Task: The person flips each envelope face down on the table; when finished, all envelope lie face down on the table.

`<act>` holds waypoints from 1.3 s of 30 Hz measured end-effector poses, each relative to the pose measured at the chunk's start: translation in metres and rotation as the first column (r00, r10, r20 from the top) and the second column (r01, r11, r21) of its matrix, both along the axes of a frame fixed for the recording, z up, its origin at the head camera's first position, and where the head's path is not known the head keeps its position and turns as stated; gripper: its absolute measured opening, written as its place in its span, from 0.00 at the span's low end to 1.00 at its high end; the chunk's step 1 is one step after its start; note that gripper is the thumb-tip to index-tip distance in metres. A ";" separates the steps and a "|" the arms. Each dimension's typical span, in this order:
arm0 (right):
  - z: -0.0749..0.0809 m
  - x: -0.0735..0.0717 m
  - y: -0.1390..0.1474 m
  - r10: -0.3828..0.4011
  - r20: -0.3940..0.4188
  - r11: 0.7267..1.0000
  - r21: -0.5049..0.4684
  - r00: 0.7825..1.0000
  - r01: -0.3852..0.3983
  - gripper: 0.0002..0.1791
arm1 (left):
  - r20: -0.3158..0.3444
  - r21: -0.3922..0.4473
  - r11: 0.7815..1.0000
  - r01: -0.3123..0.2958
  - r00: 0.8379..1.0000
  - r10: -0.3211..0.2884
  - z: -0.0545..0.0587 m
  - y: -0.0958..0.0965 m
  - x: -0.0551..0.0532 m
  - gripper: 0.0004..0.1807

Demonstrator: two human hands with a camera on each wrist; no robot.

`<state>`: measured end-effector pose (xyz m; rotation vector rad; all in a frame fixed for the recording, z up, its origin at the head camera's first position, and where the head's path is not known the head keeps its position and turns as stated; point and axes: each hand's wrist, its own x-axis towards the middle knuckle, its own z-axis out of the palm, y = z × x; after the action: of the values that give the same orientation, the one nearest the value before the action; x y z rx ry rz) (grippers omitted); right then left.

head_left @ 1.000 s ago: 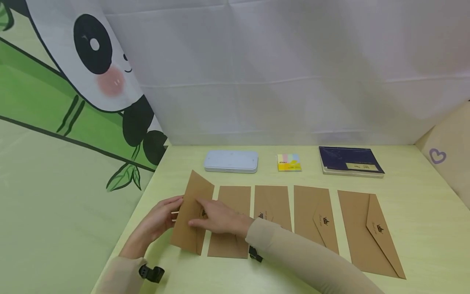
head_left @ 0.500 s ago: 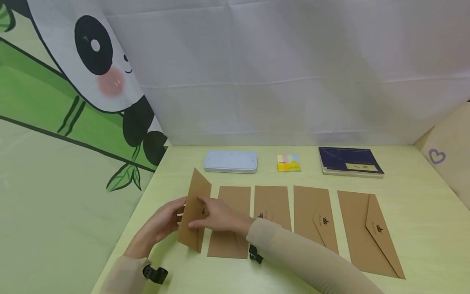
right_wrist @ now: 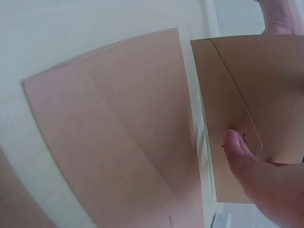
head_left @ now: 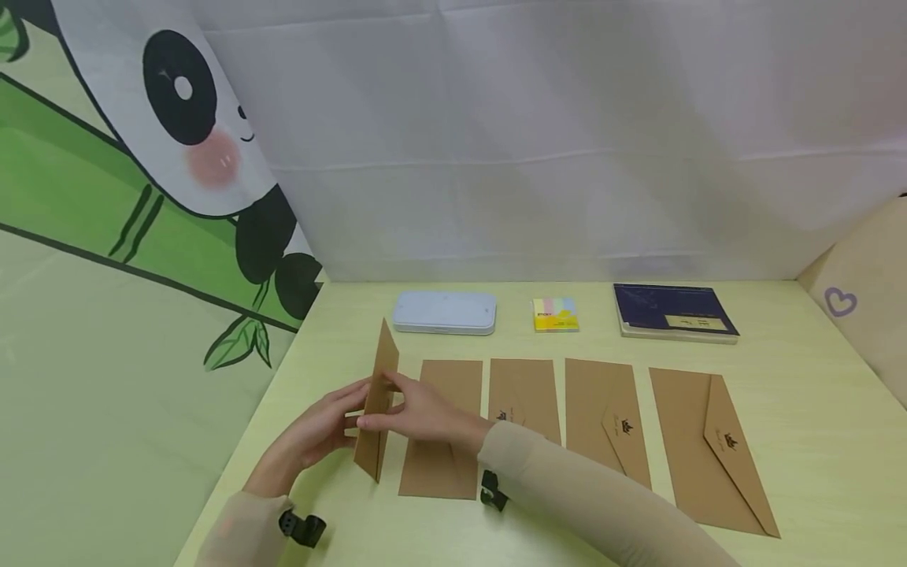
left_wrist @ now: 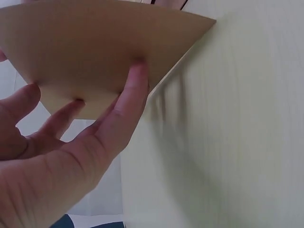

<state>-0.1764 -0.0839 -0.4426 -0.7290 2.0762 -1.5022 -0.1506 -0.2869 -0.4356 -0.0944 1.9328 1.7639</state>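
One brown paper envelope (head_left: 371,453) stands on edge at the left, seen nearly edge-on in the head view. My left hand (head_left: 315,433) touches its left face; in the left wrist view the spread fingertips of my left hand (left_wrist: 71,161) press against the plain envelope (left_wrist: 85,47). On the opposite, flap side is my right hand (head_left: 432,413), thumb and index finger extended. In the right wrist view the thumb of my right hand (right_wrist: 275,187) lies on the printed envelope (right_wrist: 228,99). Between them the two hands hold it. Some right fingertips are hidden.
Several more brown envelopes lie in a row to the right, the nearest envelope (head_left: 453,378) under my right hand, the farthest envelope (head_left: 687,441) at the right. Behind them sit a pale blue case (head_left: 444,313), sticky notes (head_left: 555,314) and a navy book (head_left: 673,311).
The held envelope has turned from showing its flap face to nearly edge-on, swinging upright and to the right at its lower end. My left hand has followed slightly rightward; the flat envelopes stay put.
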 end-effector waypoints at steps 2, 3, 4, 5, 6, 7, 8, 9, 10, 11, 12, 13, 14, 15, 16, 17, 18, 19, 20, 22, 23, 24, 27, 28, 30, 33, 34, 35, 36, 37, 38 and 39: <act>0.000 0.000 0.000 0.002 0.012 1.000 -0.013 1.000 -0.002 0.52 | -0.005 -0.011 1.000 0.002 1.000 -0.002 -0.001 0.000 0.000 0.35; 0.000 0.000 0.000 0.003 0.022 1.000 -0.019 1.000 -0.003 0.52 | -0.007 -0.017 1.000 0.003 1.000 -0.003 -0.001 -0.001 0.001 0.35; 0.000 0.000 0.000 0.005 0.032 1.000 -0.025 0.999 -0.004 0.52 | -0.011 -0.024 1.000 0.006 1.000 -0.006 -0.001 -0.001 0.001 0.36; 0.000 0.000 -0.001 0.008 0.040 0.999 -0.033 0.999 -0.006 0.52 | -0.013 -0.030 1.000 0.006 1.000 -0.006 -0.001 -0.001 0.002 0.36; 0.000 0.000 0.000 0.008 0.045 0.999 -0.039 0.999 -0.006 0.52 | -0.014 -0.036 0.999 0.009 1.000 -0.009 -0.001 -0.001 0.001 0.37; 0.000 -0.001 0.000 0.010 0.048 0.999 -0.046 0.999 -0.008 0.52 | -0.013 -0.045 0.999 0.010 1.000 -0.011 -0.001 -0.001 0.001 0.37; 0.000 -0.001 0.000 0.013 0.049 0.998 -0.056 0.999 -0.010 0.51 | -0.013 -0.055 0.998 0.008 1.000 -0.009 -0.001 -0.001 0.001 0.37; 0.000 -0.001 0.000 0.015 0.050 0.998 -0.066 0.999 -0.012 0.51 | -0.016 -0.065 0.998 0.009 1.000 -0.010 -0.001 -0.001 0.001 0.38; 0.000 -0.001 0.000 0.019 0.044 0.997 -0.077 0.999 -0.015 0.50 | -0.018 -0.077 0.997 0.007 1.000 -0.008 -0.001 -0.001 0.000 0.38; 0.000 -0.001 0.000 0.023 0.044 0.996 -0.089 0.999 -0.019 0.50 | -0.021 -0.086 0.996 0.005 1.000 -0.007 -0.001 -0.001 0.000 0.38; 0.000 -0.001 0.000 0.026 0.044 0.995 -0.098 0.999 -0.022 0.50 | -0.024 -0.095 0.995 0.006 1.000 -0.009 -0.001 -0.001 0.000 0.39; 0.000 -0.001 0.000 0.031 0.047 0.994 -0.109 0.998 -0.025 0.49 | -0.028 -0.102 0.995 0.006 1.000 -0.008 -0.001 -0.001 0.000 0.39; 0.000 -0.001 0.000 0.033 0.055 0.993 -0.118 0.998 -0.027 0.49 | -0.033 -0.108 0.994 0.009 0.999 -0.012 -0.001 -0.001 -0.001 0.39; 0.000 -0.001 0.000 0.035 0.065 0.992 -0.127 0.997 -0.027 0.49 | -0.035 -0.114 0.993 0.013 0.999 -0.017 -0.001 -0.001 -0.001 0.39; 0.001 -0.001 0.000 0.038 0.075 0.991 -0.134 0.997 -0.028 0.49 | -0.037 -0.119 0.993 0.017 0.999 -0.021 -0.001 -0.001 -0.001 0.39; 0.001 -0.001 0.000 0.039 0.089 0.990 -0.141 0.995 -0.027 0.48 | -0.040 -0.125 0.992 0.022 0.999 -0.027 -0.002 -0.001 -0.002 0.39; 0.002 0.000 0.000 0.040 0.099 0.989 -0.147 0.994 -0.025 0.48 | -0.042 -0.133 0.991 0.024 0.999 -0.030 -0.002 -0.001 -0.003 0.39; 0.003 0.000 0.001 0.041 0.110 0.988 -0.155 0.993 -0.024 0.48 | -0.046 -0.140 0.990 0.027 0.998 -0.034 -0.002 -0.001 -0.003 0.39; 0.004 0.000 0.001 0.043 0.119 0.986 -0.162 0.992 -0.024 0.48 | -0.049 -0.150 0.988 0.029 0.998 -0.037 -0.002 0.000 -0.004 0.39; 0.006 0.000 0.002 0.051 0.132 0.984 -0.177 0.990 -0.027 0.47 | -0.057 -0.171 0.985 0.031 0.998 -0.041 -0.002 0.000 -0.005 0.39; 0.006 0.000 0.003 0.053 0.135 0.983 -0.180 0.989 -0.028 0.47 | -0.061 -0.185 0.982 0.031 0.997 -0.043 -0.002 0.000 -0.005 0.39; 0.007 0.000 0.003 0.057 0.136 0.982 -0.184 0.989 -0.031 0.47 | -0.061 -0.196 0.980 0.028 0.997 -0.040 -0.003 0.000 -0.006 0.39; 0.007 -0.001 0.005 0.059 0.131 0.982 -0.187 0.990 -0.034 0.47 | -0.061 -0.242 0.970 0.008 0.998 -0.023 -0.002 0.001 -0.006 0.40; 0.007 -0.001 0.005 0.058 0.130 0.982 -0.187 0.990 -0.033 0.47 | -0.060 -0.260 0.966 -0.013 0.998 -0.003 -0.003 0.002 -0.006 0.40; 0.006 -0.001 0.006 0.047 0.128 0.982 -0.185 0.991 -0.023 0.48 | -0.068 -0.293 0.955 -0.041 0.997 0.022 -0.003 0.002 -0.006 0.40; 0.006 0.001 0.006 0.022 0.123 0.983 -0.184 0.992 0.001 0.50 | -0.092 -0.343 0.936 -0.079 0.994 0.050 -0.002 0.003 -0.006 0.40; 0.006 0.001 0.006 0.016 0.118 0.981 -0.193 0.993 0.007 0.50 | -0.100 -0.353 0.931 -0.093 0.993 0.061 -0.002 0.003 -0.006 0.40; 0.006 0.001 0.006 0.009 0.110 0.979 -0.202 0.994 0.013 0.50 | -0.112 -0.363 0.926 -0.102 0.991 0.065 -0.002 0.002 -0.006 0.40; 0.006 0.002 0.005 0.002 0.102 0.977 -0.214 0.995 0.020 0.51 | -0.122 -0.371 0.922 -0.116 0.990 0.075 -0.002 0.002 -0.006 0.40; 0.006 0.002 0.005 -0.009 0.094 0.974 -0.225 0.996 0.030 0.51 | -0.131 -0.381 0.916 -0.126 0.988 0.081 -0.002 0.002 -0.006 0.40; 0.005 0.003 0.005 -0.021 0.083 0.972 -0.231 0.996 0.039 0.52 | -0.142 -0.390 0.910 -0.140 0.986 0.090 -0.002 0.002 -0.006 0.40; 0.004 0.003 0.004 -0.034 0.074 0.969 -0.240 0.997 0.051 0.52 | -0.149 -0.400 0.904 -0.150 0.984 0.097 -0.002 0.001 -0.006 0.41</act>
<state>-0.1731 -0.0797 -0.4384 -0.7130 1.8891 -1.8000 -0.1563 -0.2858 -0.4380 -0.2640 2.4152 1.4384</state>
